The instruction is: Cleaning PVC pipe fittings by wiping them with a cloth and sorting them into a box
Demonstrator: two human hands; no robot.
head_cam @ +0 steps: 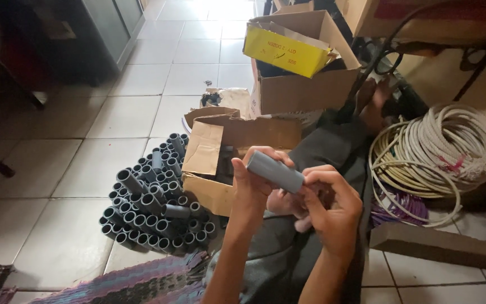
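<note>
Seated on the tiled floor (57,169), I hold a short grey pipe piece (275,171) above my lap, my left hand (252,188) and right hand (333,208) both with fingers curled tight around it. A stack of grey pipe pieces (153,197) lies to the left, beside an open cardboard box (237,152); coiled cable (445,149) sits right.

Both forearms come up from bottom centre of the frame, angled slightly toward each other, wrists meeting mid-frame. Left hand (252,188) upright, palm turned right, fingers curled over the top of a short grey pipe piece (275,171), thumb behind it. Right hand (333,205) just right of it, back toward the camera, fingers bent and pinching the pipe's lower right end. Hands nearly touching.
</note>
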